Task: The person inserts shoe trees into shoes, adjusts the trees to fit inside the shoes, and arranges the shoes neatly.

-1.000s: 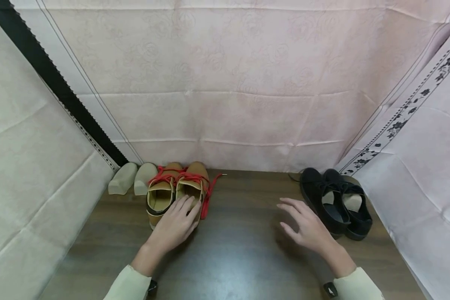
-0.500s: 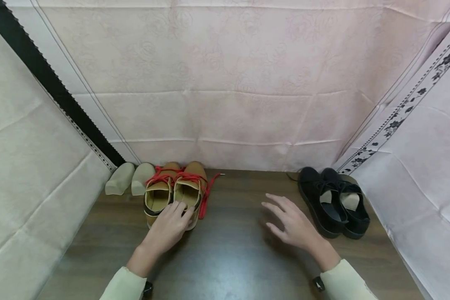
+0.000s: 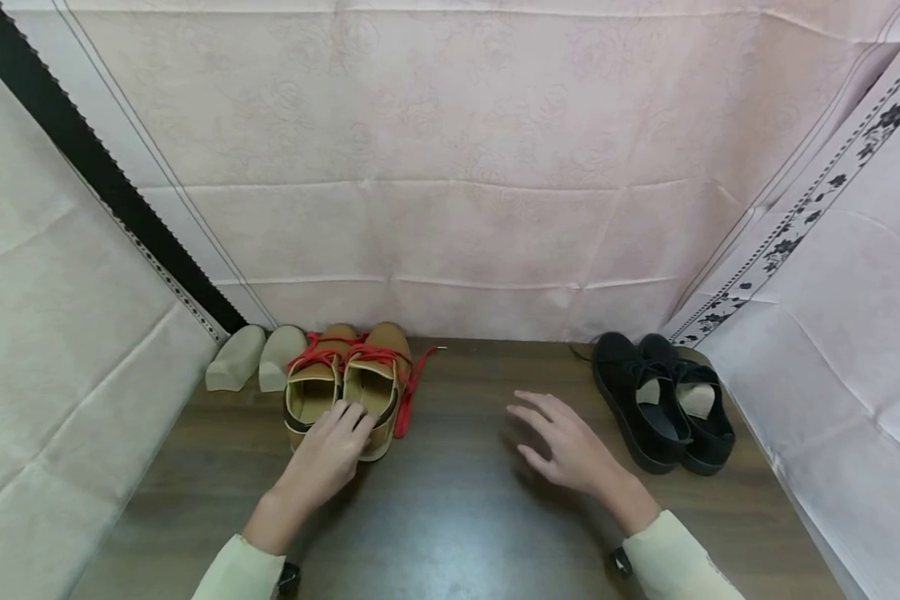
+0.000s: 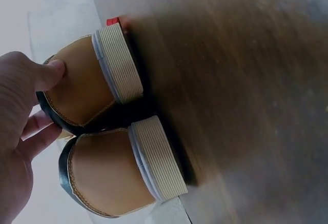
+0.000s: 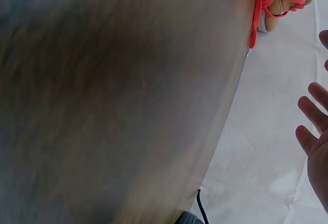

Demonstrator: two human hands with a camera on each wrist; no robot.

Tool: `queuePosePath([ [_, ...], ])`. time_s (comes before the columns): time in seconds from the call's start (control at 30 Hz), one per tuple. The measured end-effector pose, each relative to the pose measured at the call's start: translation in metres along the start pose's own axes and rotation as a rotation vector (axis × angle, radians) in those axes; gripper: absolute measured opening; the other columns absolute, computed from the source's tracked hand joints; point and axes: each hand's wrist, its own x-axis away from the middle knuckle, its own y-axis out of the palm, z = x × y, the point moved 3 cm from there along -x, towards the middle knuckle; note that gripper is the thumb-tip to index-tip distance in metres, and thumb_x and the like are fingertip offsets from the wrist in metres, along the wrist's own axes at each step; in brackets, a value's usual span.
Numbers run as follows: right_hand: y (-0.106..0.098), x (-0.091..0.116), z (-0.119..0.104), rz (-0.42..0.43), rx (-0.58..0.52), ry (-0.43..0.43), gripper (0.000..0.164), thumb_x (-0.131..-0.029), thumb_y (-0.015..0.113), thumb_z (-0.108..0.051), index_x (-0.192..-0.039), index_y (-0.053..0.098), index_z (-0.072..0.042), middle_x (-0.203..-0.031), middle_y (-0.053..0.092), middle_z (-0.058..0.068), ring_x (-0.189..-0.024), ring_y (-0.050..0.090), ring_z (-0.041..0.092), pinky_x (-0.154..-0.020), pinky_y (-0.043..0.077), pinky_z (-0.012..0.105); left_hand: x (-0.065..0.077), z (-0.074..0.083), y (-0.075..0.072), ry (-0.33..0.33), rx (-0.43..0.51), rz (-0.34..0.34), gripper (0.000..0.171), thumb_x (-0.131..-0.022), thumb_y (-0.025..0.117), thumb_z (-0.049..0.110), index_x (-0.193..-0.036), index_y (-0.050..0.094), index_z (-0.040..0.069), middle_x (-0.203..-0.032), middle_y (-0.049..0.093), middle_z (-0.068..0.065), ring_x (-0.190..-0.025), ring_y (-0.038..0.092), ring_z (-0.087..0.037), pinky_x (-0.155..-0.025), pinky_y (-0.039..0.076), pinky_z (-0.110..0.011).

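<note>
A pair of tan shoes with red laces stands side by side against the back cloth: the left shoe [image 3: 337,333] and the right shoe [image 3: 387,337]. My left hand [image 3: 326,457] pinches the heel of the right shoe. In the left wrist view its thumb [image 4: 55,70] presses the outside of the tan heel [image 4: 84,83], and the other fingers reach in over the dark collar. The neighbouring heel [image 4: 110,172] sits below it in that view. Over the wooden surface between the two pairs, my right hand [image 3: 570,443] holds nothing, its fingers spread and slightly bent.
Black lace-up shoes [image 3: 637,408] stand at the right, pale pieces inside them. Two off-white rounded pieces [image 3: 258,358] lie left of the tan shoes. A loose red lace [image 3: 412,387] trails at the right shoe's side. Cloth walls [image 3: 450,233] rise at the back and sides.
My left hand has drawn back from over the right tan shoe's opening, its fingers curling onto the heel. My right hand has moved left, away from the black shoes. The view has shifted slightly.
</note>
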Motion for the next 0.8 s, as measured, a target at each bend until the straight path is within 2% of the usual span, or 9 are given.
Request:
queuePosePath([
  [0.13, 0.003, -0.002, -0.002, -0.016, -0.011, 0.012, 0.062, -0.091, 0.076, -0.031, -0.148, 0.055, -0.019, -0.155, 0.051, 0.008, -0.138, 0.053, 0.030, -0.113, 0.044, 0.056, -0.002, -0.001, 0.003, 0.003, 0.002, 0.017, 0.028, -0.079, 0.061, -0.013, -0.101, 0.066, 0.003, -0.097, 0.061, -0.010, -0.085, 0.054, -0.030, -0.073, 0.051, -0.041],
  [0.3, 0.004, -0.004, -0.003, -0.034, -0.023, 0.026, 0.062, -0.092, 0.074, -0.032, -0.149, 0.054, -0.020, -0.155, 0.050, 0.007, -0.140, 0.052, 0.028, -0.115, 0.042, 0.055, -0.002, -0.001, 0.006, -0.016, -0.002, 0.036, 0.033, -0.077, 0.058, -0.016, -0.101, 0.067, 0.004, -0.096, 0.062, -0.007, -0.083, 0.053, -0.028, -0.068, 0.049, -0.038],
  [0.7, 0.010, -0.011, -0.009, -0.049, -0.024, 0.005, 0.065, -0.093, 0.075, -0.032, -0.152, 0.050, -0.023, -0.161, 0.043, 0.009, -0.142, 0.050, 0.029, -0.113, 0.044, 0.056, -0.004, 0.002, 0.007, -0.050, 0.029, 0.046, 0.019, -0.086, 0.067, -0.004, -0.101, 0.070, 0.007, -0.095, 0.059, -0.004, -0.080, 0.049, -0.025, -0.063, 0.043, -0.035],
  [0.8, 0.011, -0.014, -0.011, -0.051, -0.037, 0.000, 0.065, -0.093, 0.074, -0.033, -0.153, 0.049, -0.023, -0.162, 0.042, 0.009, -0.143, 0.048, 0.028, -0.113, 0.044, 0.055, -0.004, 0.004, 0.008, -0.051, 0.039, 0.045, 0.018, -0.089, 0.061, -0.003, -0.100, 0.070, 0.007, -0.094, 0.058, -0.004, -0.079, 0.048, -0.025, -0.063, 0.041, -0.034],
])
